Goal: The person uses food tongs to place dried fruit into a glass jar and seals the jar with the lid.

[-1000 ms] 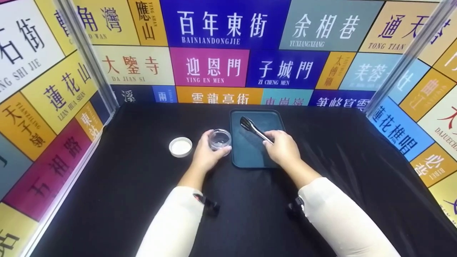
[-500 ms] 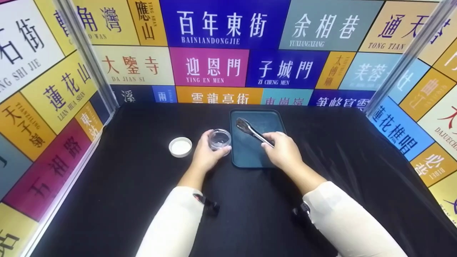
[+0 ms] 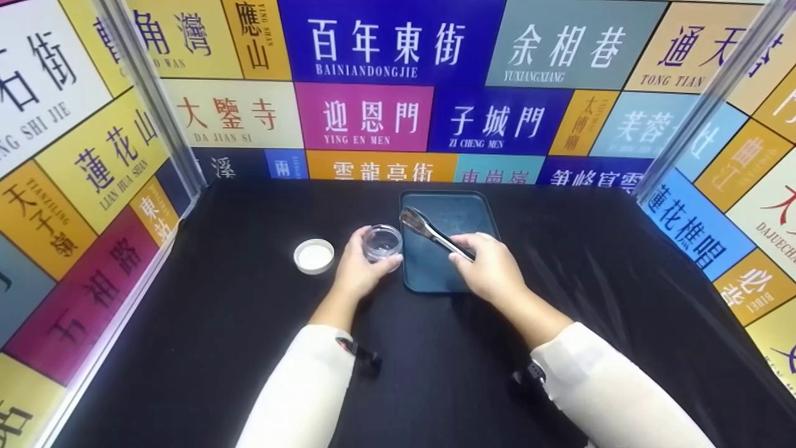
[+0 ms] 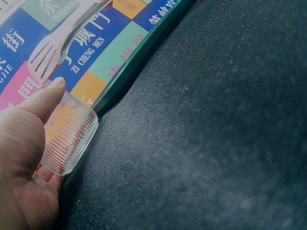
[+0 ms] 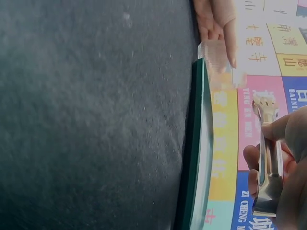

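Observation:
My left hand [image 3: 356, 272] grips a clear, uncapped jar [image 3: 382, 241] beside the left edge of a dark teal tray [image 3: 429, 287]. Ribbed sides of the jar [image 4: 72, 141] show in the left wrist view, with the thumb near its rim. In my right hand [image 3: 495, 269] are metal serving tongs [image 3: 429, 228], pinched along the arms. Their slotted head [image 4: 47, 58] points left over the tray, close to the jar's mouth. Nothing shows between the tongs' ends. A round white lid [image 3: 314, 257] lies to the left of my left hand.
Black cloth [image 3: 249, 348] covers the table and creases at the right. Panels with printed street names [image 3: 367, 115] stand behind the table and along both sides, with metal posts [image 3: 165, 106] at the corners.
My right hand has turned and shifted slightly, carrying the head of the tongs left across the tray toward the jar. The left hand, jar, tray and lid stay in place.

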